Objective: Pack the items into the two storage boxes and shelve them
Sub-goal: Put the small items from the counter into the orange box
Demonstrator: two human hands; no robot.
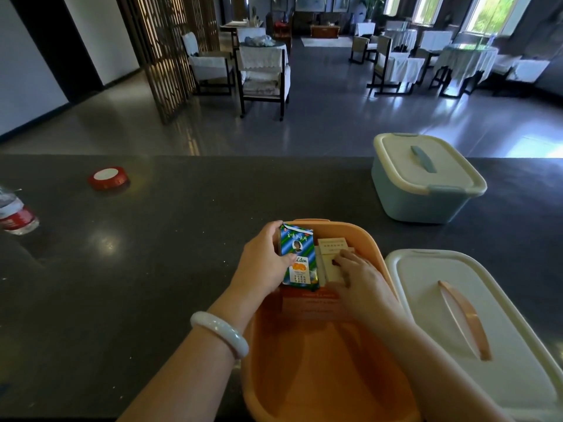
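Observation:
An open orange storage box [307, 373] stands on the dark counter in front of me. My left hand [263, 261] grips a green-and-blue striped medicine packet [298, 258] upright inside the box's far end. My right hand [361, 281] rests with fingers on pale cream packets [330, 254] beside it. An orange-printed flat box [313, 303] lies under them. The orange box's white lid [475, 327] with an orange handle lies to the right. A blue storage box [423, 190] with its white lid on stands further back right.
A red tape roll [108, 177] lies at the back left of the counter [152, 254]. A plastic water bottle [15, 213] with a red label lies at the left edge. Beyond the counter are chairs and tables.

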